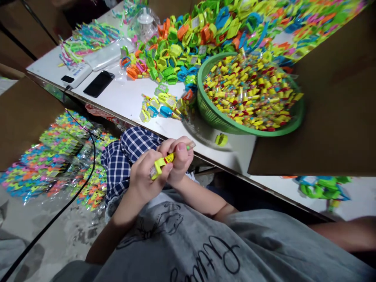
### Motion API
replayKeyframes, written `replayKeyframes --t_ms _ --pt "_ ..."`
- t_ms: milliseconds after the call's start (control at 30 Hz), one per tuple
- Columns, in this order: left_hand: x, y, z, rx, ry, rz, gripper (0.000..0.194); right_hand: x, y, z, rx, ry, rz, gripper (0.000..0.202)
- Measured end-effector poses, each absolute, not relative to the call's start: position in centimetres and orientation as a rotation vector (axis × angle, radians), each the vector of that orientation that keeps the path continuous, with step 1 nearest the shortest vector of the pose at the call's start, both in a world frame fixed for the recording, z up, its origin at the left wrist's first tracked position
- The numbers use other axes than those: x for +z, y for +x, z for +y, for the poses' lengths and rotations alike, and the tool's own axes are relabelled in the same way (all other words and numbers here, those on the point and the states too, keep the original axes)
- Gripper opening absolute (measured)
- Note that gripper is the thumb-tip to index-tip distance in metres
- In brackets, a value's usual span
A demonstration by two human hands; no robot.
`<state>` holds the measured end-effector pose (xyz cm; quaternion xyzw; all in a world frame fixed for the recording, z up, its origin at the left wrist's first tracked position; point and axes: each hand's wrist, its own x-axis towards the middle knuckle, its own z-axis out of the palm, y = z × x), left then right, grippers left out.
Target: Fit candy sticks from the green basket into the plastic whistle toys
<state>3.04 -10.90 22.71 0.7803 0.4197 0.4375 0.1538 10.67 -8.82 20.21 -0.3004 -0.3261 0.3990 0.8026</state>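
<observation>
A round green basket [216, 113] with a slatted wall stands on the white tabletop [129, 96], filled to about its rim with small clear tubes [249, 92] that show yellow bands and red and blue parts. One tube pokes out over the rim on the right. A brown cardboard panel [317, 129] rises just beside the basket; whether it belongs to a box, I cannot tell.

Behind and to the left of the basket spreads a loose heap of plastic bands [176, 51] in green, yellow, orange, blue and pink, with no container around them. A few more pieces [164, 105] lie nearer the front edge, and a single yellow-green piece [221, 139] rests just in front of the basket.

On the floor at the left, clear plastic bags [55, 156] hold many bright pieces packed in close rows. At the far side of the tabletop, a white-topped bottle [145, 19] sits amid clear plastic. A dark phone [99, 84] and a white device with a small dark screen [76, 74] lie side by side at the left; a black cable meets the device.

Both hands are above the lap. The left hand [147, 172] has its grip closed on a yellow clip [159, 166]; the right hand [179, 156] pinches a yellow-labelled tube [170, 158], which meets the clip, its pale tip pointing away past the thumb.
</observation>
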Motion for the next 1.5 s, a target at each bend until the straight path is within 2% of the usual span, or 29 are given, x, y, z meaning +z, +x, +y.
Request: replayKeyframes --t_ms 167,300,400,467,567,667,800,1000,1067,1133,1333,1500 --pt "21.3 2.3 -10.3 1.020 2.034 1.233 0.019 18.2 12.2 -8.3 0.821 -0.745 -0.853 0.040" --pt "18.7 1.4 -8.3 0.889 1.851 1.262 0.031 16.8 14.3 -7.6 1.066 -0.892 -0.864 0.036" --pt "15.5 1.3 -5.1 1.101 1.710 1.106 0.059 16.3 16.1 -6.4 1.208 -1.019 -0.766 0.034" --pt "13.2 1.5 -2.5 1.336 1.557 1.086 0.065 15.7 17.6 -4.9 1.152 -1.098 -0.731 0.032" --pt "10.3 2.1 0.4 1.472 1.470 1.234 0.059 14.4 19.9 -1.8 0.993 -1.214 -0.811 0.029" --pt "9.0 2.4 1.1 1.265 1.760 1.305 0.045 13.1 21.3 0.9 0.825 -1.399 -1.061 0.026" --pt "8.8 2.0 0.7 1.096 2.037 1.244 0.037 13.5 21.1 0.8 0.547 -1.728 -1.461 0.038" --pt "8.9 1.6 0.6 1.107 2.047 1.229 0.037 21.1 25.1 -0.9 0.252 -1.819 -1.551 0.029" --pt "9.1 1.6 0.5 1.082 2.077 1.220 0.036 23.8 29.6 0.9 0.034 -2.021 -1.404 0.032" --pt "9.4 1.7 0.4 1.050 2.104 1.217 0.034 25.5 34.5 3.2 -0.128 -2.458 -1.209 0.034" --pt "9.6 1.9 0.1 0.993 2.116 1.257 0.027 24.4 42.3 7.5 0.029 -2.794 -1.139 0.023" --pt "9.5 2.1 0.0 0.962 2.122 1.285 0.026 22.2 43.4 8.4 -0.013 -2.896 -1.140 0.035"
